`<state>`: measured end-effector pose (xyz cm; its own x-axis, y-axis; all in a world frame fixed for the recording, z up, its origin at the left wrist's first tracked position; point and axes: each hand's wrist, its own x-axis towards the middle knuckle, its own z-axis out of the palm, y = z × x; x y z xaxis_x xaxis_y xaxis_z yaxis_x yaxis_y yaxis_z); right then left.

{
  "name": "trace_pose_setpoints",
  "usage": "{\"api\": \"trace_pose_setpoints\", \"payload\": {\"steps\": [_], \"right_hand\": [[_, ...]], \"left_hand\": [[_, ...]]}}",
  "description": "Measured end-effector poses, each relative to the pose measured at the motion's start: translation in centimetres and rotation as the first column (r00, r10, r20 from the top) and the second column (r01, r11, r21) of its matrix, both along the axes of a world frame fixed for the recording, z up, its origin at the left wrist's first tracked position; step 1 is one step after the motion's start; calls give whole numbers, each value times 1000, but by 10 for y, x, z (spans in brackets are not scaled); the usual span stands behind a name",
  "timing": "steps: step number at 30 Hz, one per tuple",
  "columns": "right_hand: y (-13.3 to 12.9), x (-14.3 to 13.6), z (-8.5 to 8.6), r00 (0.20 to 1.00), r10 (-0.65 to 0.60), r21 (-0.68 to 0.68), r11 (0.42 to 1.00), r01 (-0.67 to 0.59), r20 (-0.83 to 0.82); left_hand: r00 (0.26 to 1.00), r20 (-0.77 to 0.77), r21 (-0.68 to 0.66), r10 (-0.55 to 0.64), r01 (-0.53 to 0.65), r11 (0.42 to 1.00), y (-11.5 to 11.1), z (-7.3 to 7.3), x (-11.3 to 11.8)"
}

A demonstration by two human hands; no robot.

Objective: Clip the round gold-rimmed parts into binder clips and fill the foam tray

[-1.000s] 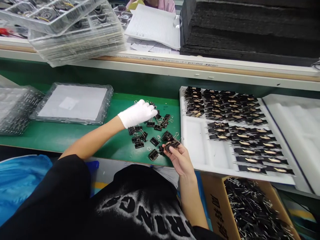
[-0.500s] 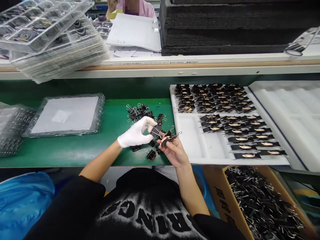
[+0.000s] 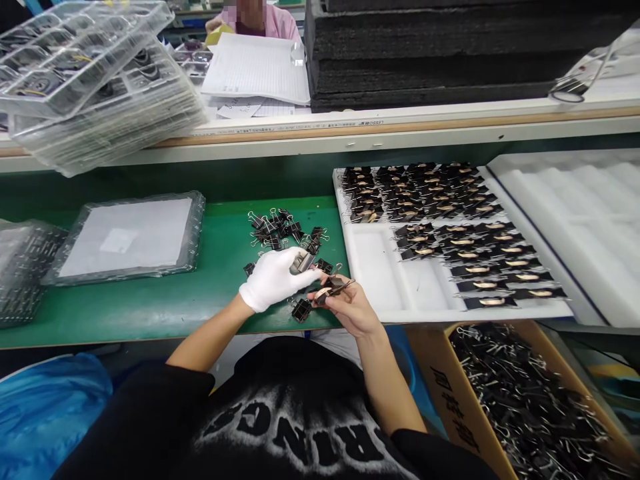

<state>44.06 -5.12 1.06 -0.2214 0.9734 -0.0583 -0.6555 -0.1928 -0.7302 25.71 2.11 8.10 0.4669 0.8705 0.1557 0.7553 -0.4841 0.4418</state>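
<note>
My left hand (image 3: 277, 277), in a white glove, pinches a black binder clip (image 3: 302, 263) between thumb and fingers above the green bench. Close to its right, my bare right hand (image 3: 354, 309) grips a small assembly (image 3: 326, 291) with a pale, ring-like part and black clips, their wire handles sticking out. Loose binder clips (image 3: 273, 230) lie in a pile just beyond the hands. One more clip (image 3: 301, 309) rests near the bench's front edge, below my left fingertips.
To the right, a white foam tray (image 3: 370, 303) holds rows of clipped pieces. A cardboard box (image 3: 440, 393) full of clips stands below it. Clear plastic trays (image 3: 197, 253) are at left. Beyond the shelf (image 3: 280, 137), a person in pink (image 3: 283, 23) sits.
My left hand has turned and drawn the black clip slightly left, apart from the assembly in my right hand. The whole view has shifted a little.
</note>
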Motion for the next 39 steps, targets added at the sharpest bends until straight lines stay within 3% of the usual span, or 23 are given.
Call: {"api": "trace_pose_setpoints", "payload": {"steps": [2,4,8,11,13,16,19,21,26,33,35,37,39], "right_hand": [[1,-6,0,999,-39,-38,999,38,-27],[2,-10,0,992,-107,-83,991,102,-60],[4,-12,-1,990,-100,-139,987,85,-102],[3,-10,-2,993,-59,-146,988,43,-107],[1,-9,-2,991,-101,-138,986,88,-92],[0,-6,-1,990,-136,-57,989,134,-33],[-2,2,4,994,-33,59,998,27,109],[-4,8,7,977,37,92,994,-58,210],[-4,18,7,950,74,129,985,-117,303],[-1,23,1,939,149,146,968,-202,309],[0,21,3,971,84,93,990,-107,223],[2,17,6,993,-87,-18,996,88,75],[4,10,8,957,-283,-155,950,272,-59]], "left_hand": [[994,-10,63,111,-110,992,-1,-8,6],[986,86,58,144,-149,987,-2,-14,10],[962,267,-156,60,-18,988,-5,-16,13],[988,132,-117,-80,96,989,-4,-10,9],[988,0,-66,-151,151,986,-2,-5,4],[980,-122,-119,-158,143,982,3,5,-3],[967,-195,-193,-163,125,973,6,12,-6],[941,-257,-193,-219,172,966,6,15,-7],[860,-390,-109,-328,311,944,0,15,-7],[832,-445,-62,-332,341,938,-5,6,-13],[868,-383,-100,-316,302,948,-4,4,-16],[928,-255,-171,-271,233,957,-5,2,-18],[974,-79,-269,-214,186,945,-10,-3,-17]]}}
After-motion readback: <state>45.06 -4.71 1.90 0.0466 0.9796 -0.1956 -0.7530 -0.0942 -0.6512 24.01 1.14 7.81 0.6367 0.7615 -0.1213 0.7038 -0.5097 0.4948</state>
